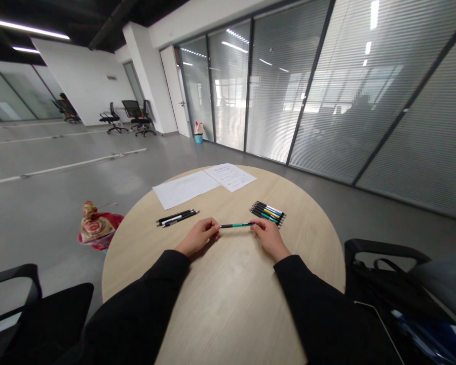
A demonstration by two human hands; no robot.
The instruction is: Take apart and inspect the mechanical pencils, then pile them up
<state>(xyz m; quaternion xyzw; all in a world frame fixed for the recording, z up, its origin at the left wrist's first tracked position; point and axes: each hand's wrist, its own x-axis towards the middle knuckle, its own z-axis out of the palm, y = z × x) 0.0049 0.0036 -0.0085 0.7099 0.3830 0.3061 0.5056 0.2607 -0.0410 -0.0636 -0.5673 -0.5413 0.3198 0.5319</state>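
A pen with a green barrel and black grip (pixel 236 225) lies level between my two hands, over the middle of the round table. My left hand (pixel 202 235) pinches its left end between thumb and fingers. At its right end, my right hand (pixel 268 235) holds the tip in the same way. Several pens with green, yellow, blue and white barrels (pixel 268 213) lie side by side just beyond my right hand. To the left of my left hand is a small group of black and white pens (pixel 177 218).
Two printed paper sheets (pixel 186 189) (pixel 231 176) lie at the far side of the wooden table (pixel 228 309). Black chairs stand at both sides, with a bag on the right one. A red and gold bag (pixel 99 225) in a bin is left of the table.
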